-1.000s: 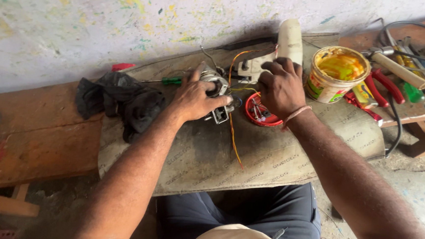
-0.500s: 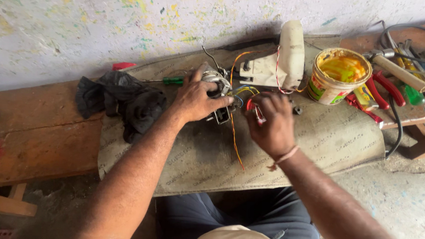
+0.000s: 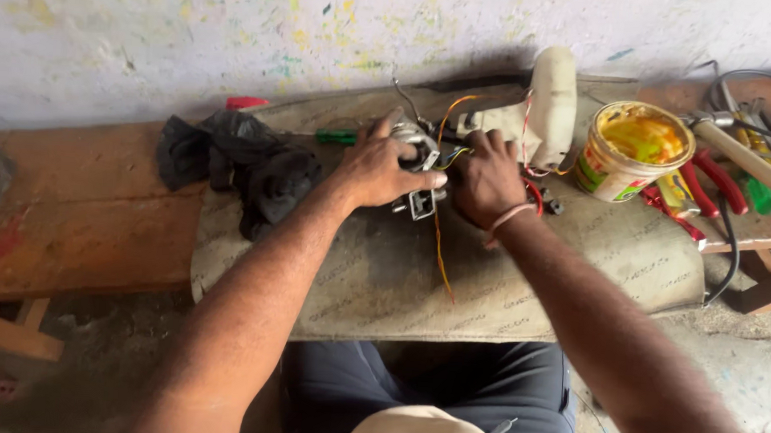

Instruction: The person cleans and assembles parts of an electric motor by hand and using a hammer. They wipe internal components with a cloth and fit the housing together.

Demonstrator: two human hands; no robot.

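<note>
My left hand (image 3: 387, 165) grips a small metal motor part (image 3: 418, 147) with yellow and orange wires (image 3: 438, 246) trailing toward me over a grey sheet (image 3: 399, 280). My right hand (image 3: 486, 180) is closed against the same part from the right, fingers curled on its wires; what it pinches is hidden. A white plastic housing (image 3: 548, 106) lies just behind the hands, joined to the part by thin red and orange wires.
A black cloth (image 3: 246, 163) lies left of the hands, with a green-handled screwdriver (image 3: 337, 137) behind it. A yellow tub (image 3: 632, 150), red-handled pliers (image 3: 708, 187) and other tools sit at the right. A wooden bench (image 3: 82, 216) extends left; a paint-flecked wall stands behind.
My right hand has come from the red dish and tub at the right over to the motor part, meeting the left hand. The left hand has stayed on the part.
</note>
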